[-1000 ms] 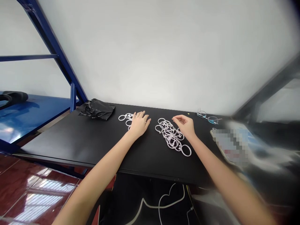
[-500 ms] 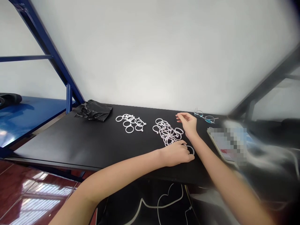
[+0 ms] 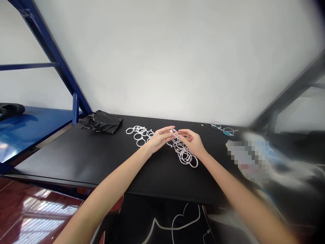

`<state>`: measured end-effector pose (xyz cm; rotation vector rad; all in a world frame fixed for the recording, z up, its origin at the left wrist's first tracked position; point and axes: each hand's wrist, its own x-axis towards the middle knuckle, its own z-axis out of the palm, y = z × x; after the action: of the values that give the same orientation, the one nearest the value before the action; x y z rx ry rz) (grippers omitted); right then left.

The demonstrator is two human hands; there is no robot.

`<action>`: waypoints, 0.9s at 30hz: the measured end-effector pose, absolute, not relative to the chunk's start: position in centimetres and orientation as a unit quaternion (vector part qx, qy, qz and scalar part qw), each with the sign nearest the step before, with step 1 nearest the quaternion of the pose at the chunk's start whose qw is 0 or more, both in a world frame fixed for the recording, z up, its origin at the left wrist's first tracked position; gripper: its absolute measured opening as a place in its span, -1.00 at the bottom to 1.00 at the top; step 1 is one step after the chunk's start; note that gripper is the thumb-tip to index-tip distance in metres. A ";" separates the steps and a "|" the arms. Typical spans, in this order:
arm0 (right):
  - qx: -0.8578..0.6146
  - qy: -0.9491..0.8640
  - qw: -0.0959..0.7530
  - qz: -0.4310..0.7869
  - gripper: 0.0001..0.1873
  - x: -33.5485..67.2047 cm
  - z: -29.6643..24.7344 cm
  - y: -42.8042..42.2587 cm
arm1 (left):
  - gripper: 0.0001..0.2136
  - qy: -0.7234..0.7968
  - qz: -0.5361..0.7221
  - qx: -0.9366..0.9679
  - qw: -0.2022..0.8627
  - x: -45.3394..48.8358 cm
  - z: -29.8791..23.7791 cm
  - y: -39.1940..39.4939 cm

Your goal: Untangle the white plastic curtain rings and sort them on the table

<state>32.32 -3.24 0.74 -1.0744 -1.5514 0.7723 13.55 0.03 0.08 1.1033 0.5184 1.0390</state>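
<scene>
Both hands meet above the right-hand pile of white curtain rings (image 3: 185,157), which lie tangled on the black tabletop. Between my fingertips is one curtain ring (image 3: 173,130), tilted and partly covered. My left hand (image 3: 160,138) pinches it from the left, and my right hand (image 3: 191,140) grips it from the right, fingers bent. To the left, a second, smaller group of white rings (image 3: 138,136) is partly hidden behind my left hand.
A crumpled black plastic bag (image 3: 104,122) lies at the back left. Eyeglasses (image 3: 223,129) rest near the wall, with a blurred-out phone-like device (image 3: 246,162) in front. Blue metal framing (image 3: 61,67) rises on the left. White cables (image 3: 175,225) hang below the table's front edge.
My left hand has moved up and left from the pile's near side. My right hand has come left to meet it, and a ring is now between them. The right pile has shifted slightly.
</scene>
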 end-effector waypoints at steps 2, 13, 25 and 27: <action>-0.449 -0.651 0.525 0.315 -0.67 32.2 0.7 -3.5 | -0.66 0.226 0.474 0.495 0.692 13.5 0.1 -0.1; -0.427 -0.700 0.528 0.221 -0.70 32.0 0.5 -3.8 | -0.67 0.280 0.494 0.580 0.583 13.7 0.9 -0.7; -0.356 -0.780 0.500 0.121 -0.85 30.2 0.8 -5.3 | -0.62 0.346 0.419 0.836 0.078 13.4 0.9 -2.3; -0.355 -0.782 0.498 0.123 -0.84 29.9 0.8 -5.5 | -0.55 0.348 0.420 0.834 0.083 13.4 0.9 -2.3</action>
<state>29.88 -5.52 0.78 -0.8590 -1.8921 0.2989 13.36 -2.31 0.85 2.4893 1.0383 1.2550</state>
